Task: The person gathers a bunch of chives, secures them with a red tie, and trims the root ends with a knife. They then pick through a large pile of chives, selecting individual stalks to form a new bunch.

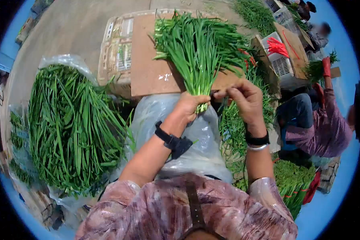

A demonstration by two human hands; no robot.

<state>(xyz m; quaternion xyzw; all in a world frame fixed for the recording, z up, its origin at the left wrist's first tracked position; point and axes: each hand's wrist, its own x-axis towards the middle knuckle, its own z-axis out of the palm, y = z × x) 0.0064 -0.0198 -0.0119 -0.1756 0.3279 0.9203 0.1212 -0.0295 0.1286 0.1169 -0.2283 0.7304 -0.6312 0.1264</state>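
My left hand [189, 105] is closed round the pale lower stems of a bunch of garlic chives [199, 72], whose green leaves fan out away from me. Those leaves rest over more garlic chives [230, 42] lying on a brown board [144, 56]. Just right of the stems, my right hand [247, 98] has thumb and fingers pinched together. Whatever is between those fingertips is too small to make out. Clear plastic sheeting [196, 140] covers my lap beneath both hands.
A large heap of loose chives [72, 132] in plastic stands at my left. A white crate [115, 48] supports the board. To the right are another crate [282, 64] with red ties [276, 47], tied bunches [296, 182] and a seated person [320, 124] holding greens.
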